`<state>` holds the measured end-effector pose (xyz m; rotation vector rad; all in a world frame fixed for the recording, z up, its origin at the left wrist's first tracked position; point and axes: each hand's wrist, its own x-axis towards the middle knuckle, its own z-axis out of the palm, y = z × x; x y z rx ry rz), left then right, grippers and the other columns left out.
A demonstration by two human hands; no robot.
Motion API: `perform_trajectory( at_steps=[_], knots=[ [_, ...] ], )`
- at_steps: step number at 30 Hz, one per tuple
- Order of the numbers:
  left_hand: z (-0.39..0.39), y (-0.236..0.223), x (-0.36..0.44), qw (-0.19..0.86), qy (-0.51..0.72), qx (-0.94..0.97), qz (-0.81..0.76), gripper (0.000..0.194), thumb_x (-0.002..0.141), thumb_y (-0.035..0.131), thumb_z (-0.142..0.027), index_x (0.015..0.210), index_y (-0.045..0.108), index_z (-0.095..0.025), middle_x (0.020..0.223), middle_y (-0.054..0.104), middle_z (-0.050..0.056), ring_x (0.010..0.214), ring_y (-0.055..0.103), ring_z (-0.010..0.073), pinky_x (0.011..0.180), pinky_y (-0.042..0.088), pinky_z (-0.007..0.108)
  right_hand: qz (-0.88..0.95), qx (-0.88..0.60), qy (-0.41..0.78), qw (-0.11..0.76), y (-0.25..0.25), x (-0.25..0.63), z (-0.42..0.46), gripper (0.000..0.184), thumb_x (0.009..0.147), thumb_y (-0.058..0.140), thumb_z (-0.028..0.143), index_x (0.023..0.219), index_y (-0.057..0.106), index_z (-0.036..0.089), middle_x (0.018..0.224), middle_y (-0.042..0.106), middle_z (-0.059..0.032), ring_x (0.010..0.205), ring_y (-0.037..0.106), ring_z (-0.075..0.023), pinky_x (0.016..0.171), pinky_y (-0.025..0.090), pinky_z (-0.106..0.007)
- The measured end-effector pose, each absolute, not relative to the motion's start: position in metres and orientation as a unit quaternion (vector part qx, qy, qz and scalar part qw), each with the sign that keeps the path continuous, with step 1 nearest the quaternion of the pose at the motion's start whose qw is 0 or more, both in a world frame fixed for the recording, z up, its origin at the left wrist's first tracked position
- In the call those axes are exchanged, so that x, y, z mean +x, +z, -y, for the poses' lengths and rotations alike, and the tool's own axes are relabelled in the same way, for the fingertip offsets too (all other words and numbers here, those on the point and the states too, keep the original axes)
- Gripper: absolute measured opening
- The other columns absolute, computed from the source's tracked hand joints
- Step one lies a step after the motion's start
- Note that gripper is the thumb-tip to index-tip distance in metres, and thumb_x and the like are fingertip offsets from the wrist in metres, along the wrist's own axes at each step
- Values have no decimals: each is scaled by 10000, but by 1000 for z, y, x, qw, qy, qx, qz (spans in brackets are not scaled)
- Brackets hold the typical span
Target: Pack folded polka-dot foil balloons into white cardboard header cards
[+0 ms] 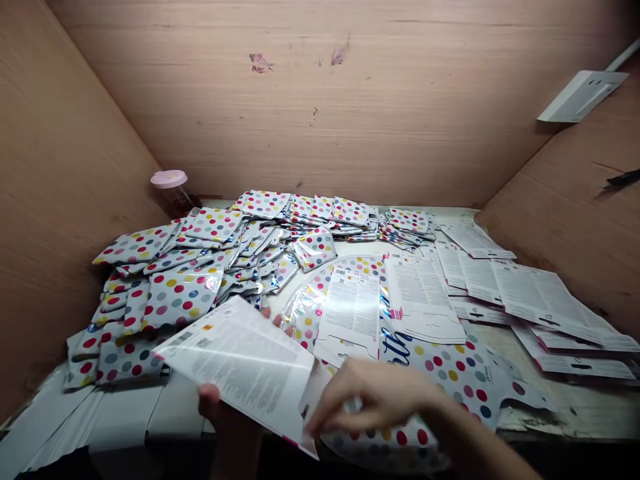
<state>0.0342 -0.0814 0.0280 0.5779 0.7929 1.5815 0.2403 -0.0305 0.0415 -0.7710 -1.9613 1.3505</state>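
My left hand [215,403] is mostly behind a white printed paper card [240,367], with its fingertips showing above the card's upper edge. My right hand [373,393] pinches the card's lower right edge. Below that hand lies a polka-dot foil balloon [440,373] with blue script, partly covered by printed sheets [420,300]. To the left and behind, polka-dot foil packets [180,297] lie in a loose, overlapping heap. More printed sheets [540,300] are spread out on the right.
Plywood panels enclose the table on the left, back and right. A pink-lidded jar [170,190] stands behind the heap. A white wall plate [583,97] is fixed at the upper right. White card strips [85,417] lie at the front left.
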Motion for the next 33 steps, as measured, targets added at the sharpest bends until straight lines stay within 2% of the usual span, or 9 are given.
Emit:
perform_trajectory(
  at_steps=[2,5,8,10,18,23,25,28,33],
  knots=[
    [84,33,21,587,698,237,-335,907,602,485,-840,1381,440,-377,1302,610,48,1328,401,412,937,494,561,829,-293,394,268,53,246,-33,286,872,567,271,1139,668,284,1107,696,-19,1031,643,-224,879,516,-409],
    [91,37,14,651,638,236,-337,992,548,532,-862,1411,392,-392,1389,534,64,1327,397,436,946,464,602,909,-364,137,148,54,239,-127,589,754,591,59,1335,531,140,1499,387,-132,1398,312,-309,1114,284,-511],
    [95,36,18,681,588,243,-363,1147,389,557,-928,1383,445,-369,1394,524,107,1285,445,461,922,477,606,932,-337,102,83,40,220,-183,789,630,636,2,1393,442,55,1538,285,-186,1440,185,-348,1152,189,-507],
    [97,36,22,674,584,246,-381,1191,345,533,-953,1371,466,-351,1379,535,126,1250,484,464,898,492,603,939,-319,106,76,32,207,-200,802,610,656,17,1384,449,50,1517,327,-194,1424,231,-356,1146,196,-506],
    [84,46,26,623,664,185,-369,1050,603,187,-951,1426,400,-335,1247,634,121,1254,502,411,897,507,596,920,-336,114,169,55,192,-167,514,845,415,12,1351,497,58,1427,474,-183,1361,398,-270,1128,300,-476],
    [59,52,20,533,739,166,-377,948,707,209,-878,1440,389,-305,1274,634,82,1303,456,387,1010,441,573,889,-225,185,354,89,243,-31,570,892,435,101,1441,395,250,1396,533,-48,1284,504,-248,1058,421,-497],
    [52,53,23,529,757,163,-348,904,738,226,-854,1437,397,-308,1326,605,60,1342,411,368,1057,399,556,914,-186,182,313,94,263,19,600,886,435,84,1461,357,233,1390,539,-55,1292,495,-255,1011,470,-476],
    [47,52,38,558,764,146,-288,901,739,267,-856,1442,396,-308,1394,553,47,1371,367,361,1096,349,550,943,-232,42,235,90,274,61,568,857,394,38,1425,403,60,1399,509,-163,1319,453,-309,972,497,-470],
    [52,46,68,642,710,151,-248,926,727,301,-859,1454,388,-292,1452,490,60,1382,338,384,1103,327,565,911,-359,-120,166,71,256,79,491,780,401,36,1232,588,-2,1232,627,-234,1070,625,-343,821,559,-450]
  ],
)
